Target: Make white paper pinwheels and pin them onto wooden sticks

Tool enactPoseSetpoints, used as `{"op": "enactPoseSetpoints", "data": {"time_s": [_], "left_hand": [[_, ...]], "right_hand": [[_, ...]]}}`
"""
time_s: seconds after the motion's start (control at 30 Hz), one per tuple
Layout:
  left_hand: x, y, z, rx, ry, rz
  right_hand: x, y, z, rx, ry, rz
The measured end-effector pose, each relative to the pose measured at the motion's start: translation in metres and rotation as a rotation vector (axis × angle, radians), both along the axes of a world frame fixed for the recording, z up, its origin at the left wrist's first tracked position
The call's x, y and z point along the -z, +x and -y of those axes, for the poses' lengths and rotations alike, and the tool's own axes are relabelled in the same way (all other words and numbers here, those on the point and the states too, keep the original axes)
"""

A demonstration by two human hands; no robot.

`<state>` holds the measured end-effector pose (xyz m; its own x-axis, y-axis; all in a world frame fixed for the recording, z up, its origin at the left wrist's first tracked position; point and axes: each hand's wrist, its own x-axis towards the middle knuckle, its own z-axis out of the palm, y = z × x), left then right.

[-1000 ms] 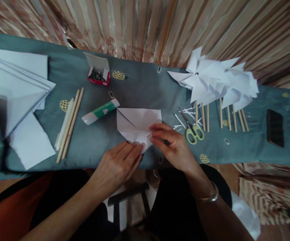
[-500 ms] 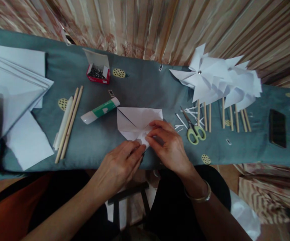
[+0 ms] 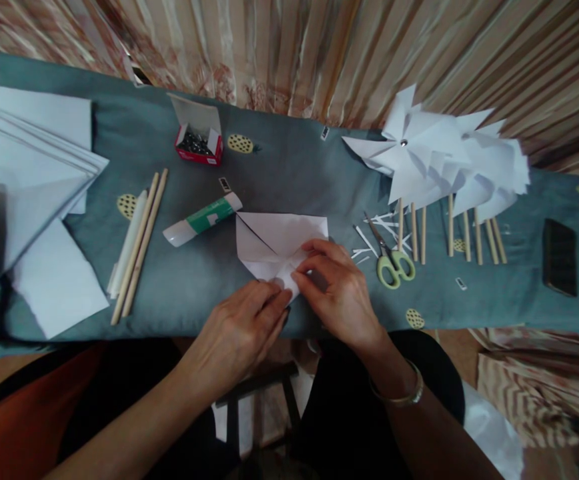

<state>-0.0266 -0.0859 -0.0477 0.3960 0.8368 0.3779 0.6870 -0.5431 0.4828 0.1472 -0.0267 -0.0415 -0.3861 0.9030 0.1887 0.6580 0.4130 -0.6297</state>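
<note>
A white sheet of paper (image 3: 289, 232) with cut slits lies near the table's front edge, its near corner curled inward. My left hand (image 3: 247, 320) pinches that curled corner between thumb and fingers. From the other side, my right hand (image 3: 337, 287) grips the paper near its middle with thumb and forefinger. My fingers partly hide the folded part. Just left of the sheet lies a green and white glue stick (image 3: 204, 219). Scissors with light green handles (image 3: 392, 263) lie to the right, beside thin white paper strips (image 3: 364, 243).
Finished paper pinwheels (image 3: 434, 153) on wooden sticks lie at the back right, with a phone (image 3: 559, 257) beyond. A red box of metal pins (image 3: 199, 141) stands open at the back. Left are wooden sticks (image 3: 144, 247) and stacked white paper (image 3: 34, 153).
The whole view has shifted slightly, so the things on the table appear a little further right. Both hands keep their pinch on the paper with almost no visible movement.
</note>
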Motion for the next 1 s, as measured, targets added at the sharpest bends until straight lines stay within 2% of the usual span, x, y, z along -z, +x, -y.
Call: {"op": "enactPoseSetpoints", "data": {"time_s": [0.77,1.0], "left_hand": [[-0.0018,0.0004,-0.0007,0.022,-0.012,-0.013],[-0.0011,0.0005,-0.0005,0.019,-0.021,-0.007]], "right_hand": [[0.0008,0.0014,0.0028,-0.050,0.007,-0.002],[0.0033,0.0031,0.0038,-0.110,0.049,0.047]]}}
